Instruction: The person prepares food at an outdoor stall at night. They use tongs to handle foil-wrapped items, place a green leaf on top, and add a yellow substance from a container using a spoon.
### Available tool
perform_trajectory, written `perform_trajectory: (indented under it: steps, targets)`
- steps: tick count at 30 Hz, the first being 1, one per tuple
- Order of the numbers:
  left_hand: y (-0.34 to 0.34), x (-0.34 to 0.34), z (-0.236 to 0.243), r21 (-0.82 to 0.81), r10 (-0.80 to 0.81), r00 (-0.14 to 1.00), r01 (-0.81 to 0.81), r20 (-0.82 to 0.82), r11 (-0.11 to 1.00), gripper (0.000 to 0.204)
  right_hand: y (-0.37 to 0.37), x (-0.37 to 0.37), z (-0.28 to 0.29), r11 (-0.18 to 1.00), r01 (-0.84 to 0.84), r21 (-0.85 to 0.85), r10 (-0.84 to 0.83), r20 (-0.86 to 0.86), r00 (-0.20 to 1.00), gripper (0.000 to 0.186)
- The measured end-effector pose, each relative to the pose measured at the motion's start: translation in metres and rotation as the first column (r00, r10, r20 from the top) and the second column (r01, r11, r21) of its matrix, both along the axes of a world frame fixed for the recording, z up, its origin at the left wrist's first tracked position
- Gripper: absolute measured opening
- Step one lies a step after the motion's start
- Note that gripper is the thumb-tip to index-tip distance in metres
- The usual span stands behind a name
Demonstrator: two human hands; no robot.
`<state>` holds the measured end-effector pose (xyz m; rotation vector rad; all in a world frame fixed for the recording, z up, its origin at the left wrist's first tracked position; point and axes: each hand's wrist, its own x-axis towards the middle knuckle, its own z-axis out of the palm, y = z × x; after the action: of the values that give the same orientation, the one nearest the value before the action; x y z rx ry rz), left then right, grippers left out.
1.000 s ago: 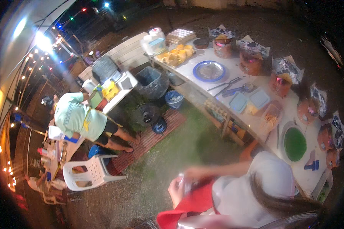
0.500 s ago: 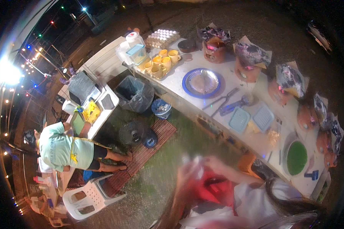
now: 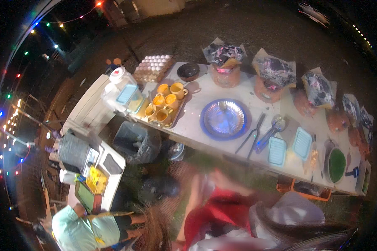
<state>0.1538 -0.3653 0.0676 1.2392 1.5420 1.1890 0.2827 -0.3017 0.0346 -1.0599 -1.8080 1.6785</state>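
Close together in front of my body are my left hand (image 3: 196,184) and my right hand (image 3: 224,180), both smeared by motion. Between them shows a small white crumpled thing (image 3: 207,185), perhaps tissue or cloth; the fingers seem closed on it, and its kind is not clear. A red apron (image 3: 215,211) hangs just below the hands. Beyond them on the long white table lie a silver plate with a blue rim (image 3: 224,119) holding a spoon, black tongs (image 3: 251,134), a bundle of utensils (image 3: 271,134) and two light blue lidded boxes (image 3: 277,151).
Clay stoves (image 3: 226,76) with foil-lined tops line the table's far side. Yellow mugs (image 3: 171,100) on a tray, an egg tray (image 3: 154,68) and a green round thing (image 3: 336,165) stand there too. A lined bin (image 3: 137,142) is left; a person in a light shirt (image 3: 86,230) bends at another table.
My view has turned left and toward the long table, so the table appears lower and more level. My hands stay together around the white thing. The white chair has left the picture.
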Motion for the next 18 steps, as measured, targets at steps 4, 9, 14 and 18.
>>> perform_trajectory:
  steps: [4,9,14,18]
  targets:
    - [0.049,0.008,0.022,-0.277,0.102,0.928,0.001,0.358,0.961,0.013,0.035,-0.002,0.007,0.983,0.109,0.145,-0.126,0.107,0.986,0.034]
    - [0.115,0.01,0.042,0.013,0.017,0.917,-0.013,-0.399,1.0,0.012,0.08,0.003,0.039,0.914,0.238,0.328,-0.249,-0.01,0.969,0.032]
    - [0.17,0.003,0.051,-0.001,-0.087,0.904,0.096,-0.418,0.995,0.014,0.135,0.023,0.064,0.944,0.278,0.176,-0.248,-0.174,0.953,0.025]
    - [0.198,-0.001,0.06,0.008,-0.198,0.903,0.217,-0.382,0.976,0.023,0.157,0.032,0.063,0.902,0.422,-0.091,-0.43,-0.263,0.863,0.026]
